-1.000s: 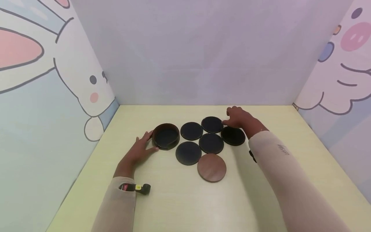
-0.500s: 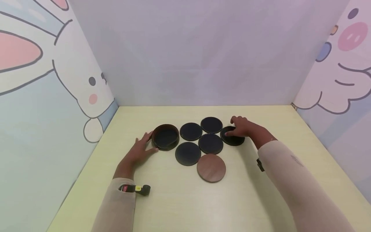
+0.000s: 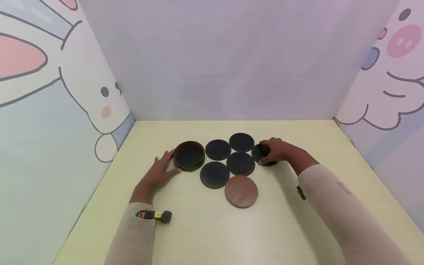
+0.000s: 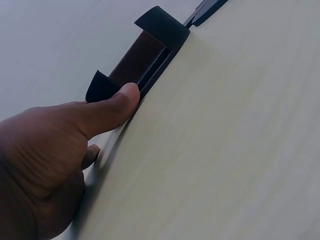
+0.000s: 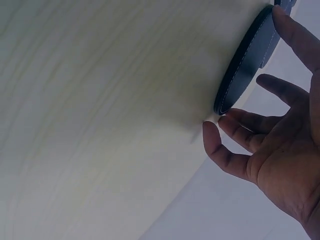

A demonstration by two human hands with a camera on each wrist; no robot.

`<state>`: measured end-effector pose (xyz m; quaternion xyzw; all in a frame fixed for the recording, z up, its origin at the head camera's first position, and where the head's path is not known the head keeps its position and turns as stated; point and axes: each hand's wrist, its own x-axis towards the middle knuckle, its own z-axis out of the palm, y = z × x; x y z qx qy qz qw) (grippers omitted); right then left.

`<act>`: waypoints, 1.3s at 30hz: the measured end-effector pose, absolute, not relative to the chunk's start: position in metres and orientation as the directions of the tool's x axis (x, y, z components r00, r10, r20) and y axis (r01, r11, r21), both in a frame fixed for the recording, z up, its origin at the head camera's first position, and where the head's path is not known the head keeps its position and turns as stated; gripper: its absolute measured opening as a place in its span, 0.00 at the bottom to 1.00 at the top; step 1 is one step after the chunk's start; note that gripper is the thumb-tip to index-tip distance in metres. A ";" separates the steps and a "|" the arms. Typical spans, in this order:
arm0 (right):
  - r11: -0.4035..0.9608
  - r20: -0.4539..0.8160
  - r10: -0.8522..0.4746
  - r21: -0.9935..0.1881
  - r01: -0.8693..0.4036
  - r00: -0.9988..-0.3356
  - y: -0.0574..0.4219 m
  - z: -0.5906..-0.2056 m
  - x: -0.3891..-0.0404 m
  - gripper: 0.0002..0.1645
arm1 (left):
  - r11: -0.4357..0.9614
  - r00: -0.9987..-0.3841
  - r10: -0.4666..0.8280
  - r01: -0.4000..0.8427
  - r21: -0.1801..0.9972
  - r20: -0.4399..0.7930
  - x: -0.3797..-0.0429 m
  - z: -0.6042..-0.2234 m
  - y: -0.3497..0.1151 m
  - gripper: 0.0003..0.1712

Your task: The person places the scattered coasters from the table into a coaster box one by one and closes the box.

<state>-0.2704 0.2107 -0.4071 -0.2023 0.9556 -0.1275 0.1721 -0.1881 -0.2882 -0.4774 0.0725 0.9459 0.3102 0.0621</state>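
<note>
At the left of the group stands a round coaster holder (image 3: pixel 190 157), dark with a brown inner wall. My left hand (image 3: pixel 159 171) holds it by the side; in the left wrist view the thumb (image 4: pixel 122 102) presses the notched wall. On the right, my right hand (image 3: pixel 277 150) reaches over a round black coaster (image 3: pixel 257 151) and partly covers it. In the right wrist view that stitched coaster (image 5: pixel 245 70) has fingertips at opposite edges, the thumb at one side and fingers at the other. It lies at the table surface.
Several black coasters lie between the hands, among them a far coaster (image 3: pixel 241 142), a middle coaster (image 3: pixel 240 163) and a near coaster (image 3: pixel 214 175). A brown coaster (image 3: pixel 241 191) lies nearest. Walls with cartoon animals enclose the pale table (image 3: pixel 198 232).
My right hand has come down and rightward from above the coasters onto the rightmost black one, its fingers now at the edges. The left hand and holder have stayed put.
</note>
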 end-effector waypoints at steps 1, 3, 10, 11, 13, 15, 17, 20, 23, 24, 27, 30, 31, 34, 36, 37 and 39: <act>0.885 -0.275 -0.432 -0.314 -0.344 -0.859 0.211 -0.407 -0.270 0.58 | 0.797 -0.982 0.177 0.100 0.596 -0.072 -0.188 -0.477 -0.288 0.54; 0.884 -0.272 -0.431 -0.320 -0.342 -0.860 0.213 -0.407 -0.269 0.58 | 0.797 -0.981 0.180 0.104 0.595 -0.070 -0.189 -0.477 -0.288 0.54; 0.872 -0.260 -0.442 -0.351 -0.342 -0.858 0.221 -0.412 -0.269 0.62 | 0.807 -0.982 0.168 0.084 0.585 -0.090 -0.189 -0.477 -0.287 0.56; 0.868 -0.254 -0.448 -0.355 -0.348 -0.857 0.222 -0.413 -0.269 0.62 | 0.807 -0.982 0.166 0.081 0.585 -0.093 -0.189 -0.477 -0.287 0.56; 0.860 -0.242 -0.458 -0.365 -0.357 -0.855 0.224 -0.415 -0.269 0.61 | 0.803 -0.982 0.165 0.080 0.590 -0.091 -0.188 -0.477 -0.287 0.56; 0.854 -0.233 -0.461 -0.380 -0.355 -0.856 0.225 -0.416 -0.269 0.61 | 0.801 -0.982 0.167 0.083 0.593 -0.087 -0.188 -0.477 -0.287 0.56; 0.849 -0.224 -0.465 -0.389 -0.359 -0.857 0.227 -0.418 -0.269 0.59 | 0.801 -0.982 0.170 0.089 0.592 -0.082 -0.188 -0.477 -0.287 0.56; 0.844 -0.204 -0.470 -0.390 -0.369 -0.859 0.230 -0.420 -0.268 0.57 | 0.800 -0.982 0.172 0.092 0.592 -0.079 -0.188 -0.477 -0.288 0.56; 0.840 -0.187 -0.475 -0.389 -0.379 -0.860 0.231 -0.421 -0.268 0.55 | 0.799 -0.982 0.171 0.090 0.595 -0.081 -0.187 -0.477 -0.288 0.55; 0.838 -0.183 -0.475 -0.392 -0.380 -0.861 0.231 -0.422 -0.267 0.55 | 0.799 -0.982 0.170 0.089 0.594 -0.082 -0.187 -0.478 -0.288 0.55; 0.838 -0.177 -0.474 -0.392 -0.379 -0.863 0.231 -0.423 -0.266 0.54 | 0.802 -0.982 0.169 0.091 0.590 -0.079 -0.187 -0.478 -0.288 0.55; 0.839 -0.172 -0.473 -0.385 -0.383 -0.864 0.232 -0.425 -0.266 0.54 | 0.803 -0.982 0.172 0.095 0.588 -0.077 -0.188 -0.478 -0.287 0.55; 0.840 -0.172 -0.472 -0.384 -0.383 -0.865 0.233 -0.425 -0.266 0.54 | 0.802 -0.982 0.173 0.095 0.589 -0.077 -0.188 -0.478 -0.287 0.54; 0.838 -0.163 -0.474 -0.385 -0.386 -0.865 0.234 -0.426 -0.267 0.55 | 0.802 -0.981 0.176 0.096 0.590 -0.079 -0.187 -0.477 -0.286 0.54; 0.839 -0.159 -0.473 -0.383 -0.387 -0.867 0.234 -0.426 -0.268 0.55 | 0.801 -0.981 0.176 0.098 0.590 -0.077 -0.186 -0.476 -0.287 0.55; 0.839 -0.157 -0.472 -0.383 -0.388 -0.867 0.234 -0.426 -0.269 0.55 | 0.801 -0.981 0.178 0.100 0.590 -0.075 -0.186 -0.476 -0.287 0.55; 0.839 -0.150 -0.471 -0.379 -0.390 -0.869 0.234 -0.425 -0.268 0.55 | 0.801 -0.981 0.181 0.105 0.589 -0.071 -0.186 -0.475 -0.287 0.55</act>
